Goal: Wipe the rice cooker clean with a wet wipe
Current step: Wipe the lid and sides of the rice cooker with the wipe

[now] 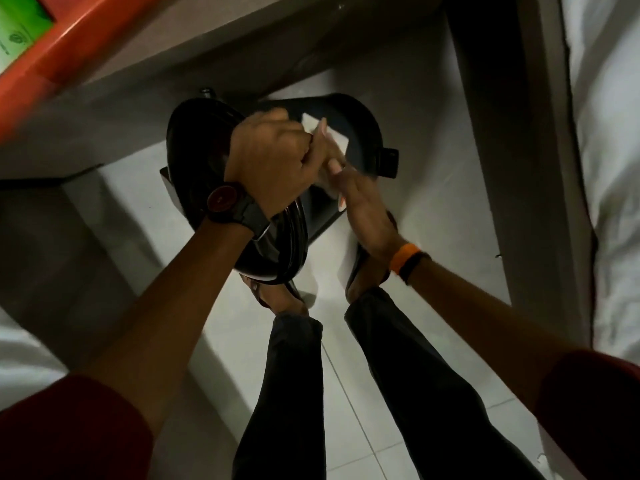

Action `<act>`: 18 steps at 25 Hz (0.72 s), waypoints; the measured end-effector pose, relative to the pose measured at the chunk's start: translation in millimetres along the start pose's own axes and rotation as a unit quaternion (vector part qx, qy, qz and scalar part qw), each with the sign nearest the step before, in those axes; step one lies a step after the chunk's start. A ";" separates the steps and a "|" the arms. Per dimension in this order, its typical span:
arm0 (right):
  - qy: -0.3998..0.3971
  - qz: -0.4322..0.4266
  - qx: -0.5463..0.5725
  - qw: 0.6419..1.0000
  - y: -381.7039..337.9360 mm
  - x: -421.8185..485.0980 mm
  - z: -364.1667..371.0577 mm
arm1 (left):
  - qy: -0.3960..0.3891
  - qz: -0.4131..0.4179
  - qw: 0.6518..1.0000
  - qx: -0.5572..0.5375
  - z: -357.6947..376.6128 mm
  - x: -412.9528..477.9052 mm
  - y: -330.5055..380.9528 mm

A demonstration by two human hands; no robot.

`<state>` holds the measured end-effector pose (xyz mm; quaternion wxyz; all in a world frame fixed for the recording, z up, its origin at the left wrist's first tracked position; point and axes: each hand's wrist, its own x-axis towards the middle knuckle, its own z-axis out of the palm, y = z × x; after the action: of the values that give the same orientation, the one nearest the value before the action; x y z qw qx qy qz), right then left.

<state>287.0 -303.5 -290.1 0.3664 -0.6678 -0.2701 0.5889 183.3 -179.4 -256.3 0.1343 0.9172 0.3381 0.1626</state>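
Observation:
A black rice cooker [360, 133] is held tilted on its side above the floor, base towards me, its black cord coiled under it. My left hand [270, 164], with a dark watch on the wrist, grips the cooker's rim near the cord. My right hand [360, 202], with an orange band on the wrist, lies flat against the cooker's side and presses a white wet wipe [332, 135] onto it. Part of the wipe shows beyond my fingertips; the rest is hidden under the hand. A black side handle [389, 162] sticks out to the right.
White tiled floor [433, 150] lies below. My own legs and sandalled feet [277, 299] stand under the cooker. A grey ledge and an orange-edged surface [69, 46] are at the upper left. White bedding [609, 133] and a dark bed frame run along the right.

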 end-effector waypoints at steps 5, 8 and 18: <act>0.118 0.066 -0.027 0.991 10.0 36.2 -23.2 | -0.055 -0.080 0.995 0.015 -2.1 -4.8 6.3; 0.159 0.129 -0.082 0.975 2.3 68.7 -37.7 | -0.076 -0.157 0.985 -0.009 -2.6 -2.0 20.0; 0.097 0.058 0.017 0.993 47.4 -18.4 -1.0 | -0.087 -0.414 0.884 -0.198 -11.9 2.1 -57.2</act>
<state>281.7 -346.0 -317.5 0.3676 -0.7302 -0.1844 0.5456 147.2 -134.3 -265.4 0.3974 0.6581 0.6351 0.0752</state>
